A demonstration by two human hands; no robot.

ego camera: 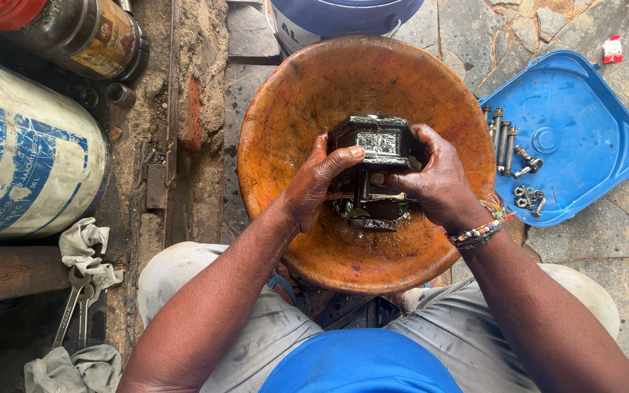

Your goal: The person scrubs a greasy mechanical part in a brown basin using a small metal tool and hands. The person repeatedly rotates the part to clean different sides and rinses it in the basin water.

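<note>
- Gripping from both sides, the left hand (314,185) and the right hand (434,178) hold a black, greasy, blocky metal engine part (374,156) over the middle of a wide, round, orange-brown basin (293,94)
- The left hand is closed round the part's left side, thumb laid across its upper front edge, the other fingers hidden behind it
- The right hand is closed round the part's right side, fingers curled over its top corner, thumb pressed against the front; a multicoloured beaded bracelet (478,233) sits on that wrist
- The part is held upright, its lower end down near dark liquid at the basin's bottom; whether it touches the basin cannot be told
- The basin rests on a stone-paved floor between the person's knees, which are in grey, stained trousers (256,335)
- Just right of the basin lies a flat blue plastic lid (591,116), holding a row of steel bolts (502,138) near its left edge and a small cluster of nuts and short bolts (529,198) below them
- At the far left lies a large white and blue cylinder (23,153) on its side, with a dark bottle with a red cap (74,29) above it
- Below the cylinder lie a grey rag (85,244) and two steel spanners (74,306), side by side
- A blue and white plastic bucket (329,18) stands at the top edge, just behind the basin
</note>
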